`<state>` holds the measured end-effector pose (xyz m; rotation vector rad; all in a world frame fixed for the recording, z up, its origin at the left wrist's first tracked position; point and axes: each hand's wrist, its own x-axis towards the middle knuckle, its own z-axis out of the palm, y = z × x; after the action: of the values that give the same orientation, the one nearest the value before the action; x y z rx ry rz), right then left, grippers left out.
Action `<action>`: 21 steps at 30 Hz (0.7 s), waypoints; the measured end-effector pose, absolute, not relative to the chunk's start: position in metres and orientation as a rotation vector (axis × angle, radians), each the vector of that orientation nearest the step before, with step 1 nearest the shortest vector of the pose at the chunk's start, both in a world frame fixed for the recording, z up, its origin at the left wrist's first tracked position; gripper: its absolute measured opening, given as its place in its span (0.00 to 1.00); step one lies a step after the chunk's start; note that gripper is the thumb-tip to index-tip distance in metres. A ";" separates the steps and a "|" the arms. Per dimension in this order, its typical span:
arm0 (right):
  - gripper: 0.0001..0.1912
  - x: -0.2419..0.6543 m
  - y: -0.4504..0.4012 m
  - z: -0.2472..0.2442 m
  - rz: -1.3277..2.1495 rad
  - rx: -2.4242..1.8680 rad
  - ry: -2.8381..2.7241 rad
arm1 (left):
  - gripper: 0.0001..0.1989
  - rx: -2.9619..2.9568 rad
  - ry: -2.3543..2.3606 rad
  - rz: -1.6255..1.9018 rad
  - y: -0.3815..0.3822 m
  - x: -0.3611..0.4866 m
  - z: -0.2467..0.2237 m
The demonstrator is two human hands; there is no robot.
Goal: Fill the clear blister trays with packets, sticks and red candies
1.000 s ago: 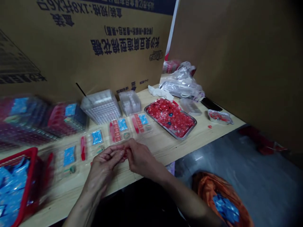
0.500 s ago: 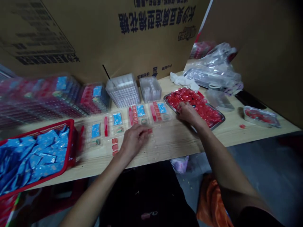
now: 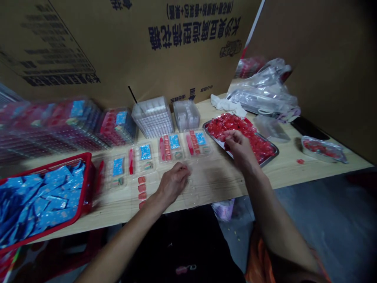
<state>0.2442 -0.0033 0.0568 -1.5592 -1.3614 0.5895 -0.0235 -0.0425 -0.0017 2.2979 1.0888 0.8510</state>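
My left hand (image 3: 174,181) is closed in a pinch on a small red wrapped piece, mostly hidden by the fingertips, over a clear plastic tray (image 3: 203,192) lying on the table. My right hand (image 3: 240,148) is above a metal tray (image 3: 276,154) heaped with small red wrapped pieces (image 3: 229,122). Its thumb and forefinger are pinched together; what lies between them is too small to make out. Left of my left hand, another clear tray holds a column of red pieces (image 3: 141,188). Behind it stand filled trays with blue packets (image 3: 145,152) and red plastic sticks (image 3: 131,161).
A red basket (image 3: 88,173) of blue packets stands at the left, before stacked filled trays (image 3: 59,125). Clear containers (image 3: 154,118) stand against a cardboard box (image 3: 123,51). Plastic bags (image 3: 268,90), a dark flat object (image 3: 310,127) and a wrapped bowl (image 3: 324,149) are at the right.
My right hand has lifted from the red pieces and drawn slightly back to the right, fingers pinched. My left hand stays over the clear tray. The view has tilted up slightly.
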 end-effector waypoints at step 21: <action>0.14 0.106 -0.086 0.014 1.472 -0.928 -0.702 | 0.15 1.999 1.295 0.998 -0.077 -0.050 0.010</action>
<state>0.1058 -0.0862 0.0143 -0.9281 -0.7023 1.4715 -0.0503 -0.0768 0.0100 1.9993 1.2946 0.9977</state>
